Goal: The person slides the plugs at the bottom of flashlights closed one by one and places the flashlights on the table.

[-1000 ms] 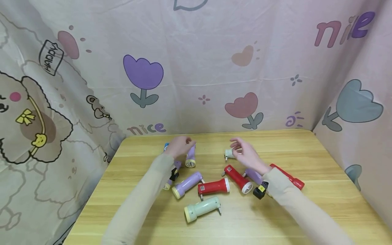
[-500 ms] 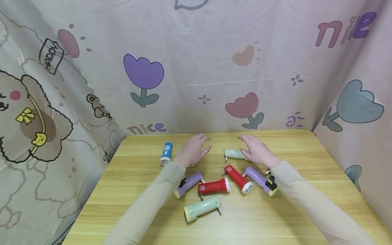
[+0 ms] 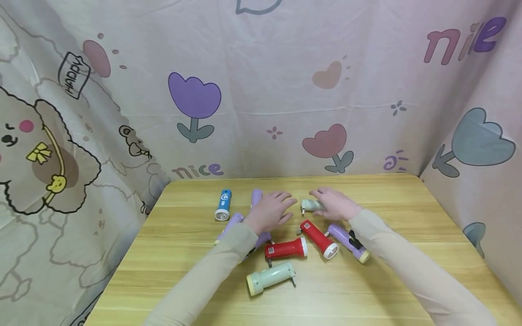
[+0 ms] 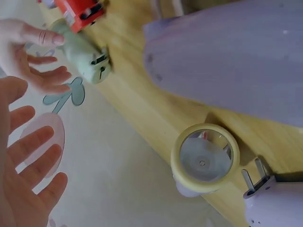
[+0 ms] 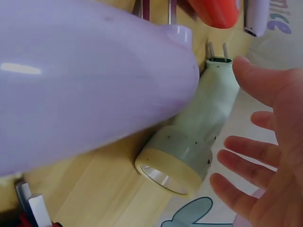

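In the head view my left hand (image 3: 270, 212) is over the table with its fingers extended, overlapping purple flashlights behind and below it. The left wrist view shows that hand (image 4: 33, 165) with spread fingers and nothing in it; a purple flashlight with a cream rim (image 4: 206, 158) stands off to its side. My right hand (image 3: 337, 203) is at the pale green flashlight (image 3: 311, 205) at the back, hiding its head end. Seen from the right wrist, the thumb is close to the prong end of this green flashlight (image 5: 208, 101), and the loosely spread fingers grip nothing.
A blue flashlight (image 3: 223, 206) lies at the back left. Nearer are two red flashlights, one crosswise (image 3: 285, 249) and one slanted (image 3: 319, 239), a purple flashlight (image 3: 346, 241), and another pale green flashlight (image 3: 270, 277) in front. A patterned cloth (image 3: 261, 90) hangs behind the table.
My left hand has moved right, away from the back-left purple flashlight, its fingers now straighter. The right hand has shifted slightly out and back, staying by the back green flashlight. The flashlights have not moved.
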Demonstrator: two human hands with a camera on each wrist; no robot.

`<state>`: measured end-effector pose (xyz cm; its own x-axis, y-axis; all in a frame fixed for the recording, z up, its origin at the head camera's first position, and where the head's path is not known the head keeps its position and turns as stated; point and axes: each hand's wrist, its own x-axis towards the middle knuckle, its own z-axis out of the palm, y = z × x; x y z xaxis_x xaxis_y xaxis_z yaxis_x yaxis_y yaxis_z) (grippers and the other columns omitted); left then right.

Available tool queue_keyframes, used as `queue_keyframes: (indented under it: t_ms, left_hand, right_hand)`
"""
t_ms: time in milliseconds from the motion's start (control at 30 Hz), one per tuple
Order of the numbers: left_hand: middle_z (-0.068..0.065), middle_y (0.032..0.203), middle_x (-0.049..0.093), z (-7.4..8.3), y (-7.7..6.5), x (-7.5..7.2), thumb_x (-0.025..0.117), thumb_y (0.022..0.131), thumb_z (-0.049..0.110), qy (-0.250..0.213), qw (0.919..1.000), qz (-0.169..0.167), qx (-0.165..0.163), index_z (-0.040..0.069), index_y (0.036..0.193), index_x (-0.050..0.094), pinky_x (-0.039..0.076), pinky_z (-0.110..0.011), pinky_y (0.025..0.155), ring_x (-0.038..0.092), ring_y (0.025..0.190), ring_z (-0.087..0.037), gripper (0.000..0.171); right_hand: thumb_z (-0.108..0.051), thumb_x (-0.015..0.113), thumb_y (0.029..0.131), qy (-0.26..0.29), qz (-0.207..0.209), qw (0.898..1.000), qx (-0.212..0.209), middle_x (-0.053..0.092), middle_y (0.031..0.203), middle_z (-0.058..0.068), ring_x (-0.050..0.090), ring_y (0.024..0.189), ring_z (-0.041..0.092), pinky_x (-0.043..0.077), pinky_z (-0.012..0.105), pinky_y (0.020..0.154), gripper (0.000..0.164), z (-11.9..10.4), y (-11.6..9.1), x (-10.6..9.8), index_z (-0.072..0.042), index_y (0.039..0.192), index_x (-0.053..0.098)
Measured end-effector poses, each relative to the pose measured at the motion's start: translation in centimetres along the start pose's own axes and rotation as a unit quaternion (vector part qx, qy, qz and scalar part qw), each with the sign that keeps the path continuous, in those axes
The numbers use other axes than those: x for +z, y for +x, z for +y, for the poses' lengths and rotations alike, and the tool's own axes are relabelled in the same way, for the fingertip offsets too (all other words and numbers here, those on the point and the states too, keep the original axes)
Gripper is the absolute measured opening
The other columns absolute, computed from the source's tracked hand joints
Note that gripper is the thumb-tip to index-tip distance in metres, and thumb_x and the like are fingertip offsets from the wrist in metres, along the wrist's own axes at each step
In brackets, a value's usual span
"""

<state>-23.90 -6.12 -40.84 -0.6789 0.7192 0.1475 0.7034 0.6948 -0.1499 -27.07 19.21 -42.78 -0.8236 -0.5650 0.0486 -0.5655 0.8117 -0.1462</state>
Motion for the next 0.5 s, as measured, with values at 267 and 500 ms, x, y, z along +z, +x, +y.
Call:
queue_keyframes:
  t_ms: [267, 500]
  left_hand:
    - [-0.003, 0.143, 0.06, 0.8, -0.1, 1.0, 0.055, 0.102, 0.043, 0.022, 0.9989, -0.014, 0.038, 0.02, 0.141, 0.057, 0.043, -0.04, 0.118, 0.055, 0.136, -0.022, 0.045]
    - [-0.001, 0.145, 0.06, 1.1, 0.0, 1.2, 0.052, 0.103, 0.045, 0.022, 0.9987, -0.036, 0.03, 0.021, 0.143, 0.056, 0.042, -0.039, 0.119, 0.054, 0.136, -0.02, 0.047]
  right_hand:
    - [-0.036, 0.081, 0.084, 0.005, -0.044, 0.999, 0.019, 0.063, 0.121, 0.018, 0.063, 0.108, 0.029, 0.057, 0.048, 0.094, 0.066, 0.2, 0.8, 0.7, -0.001, 0.134, 0.056]
    - [-0.039, 0.081, 0.084, 0.002, -0.077, 0.996, 0.049, 0.062, 0.107, 0.014, 0.059, 0.094, 0.024, 0.057, 0.043, 0.083, 0.059, 0.3, 1.5, 0.8, -0.001, 0.123, 0.058]
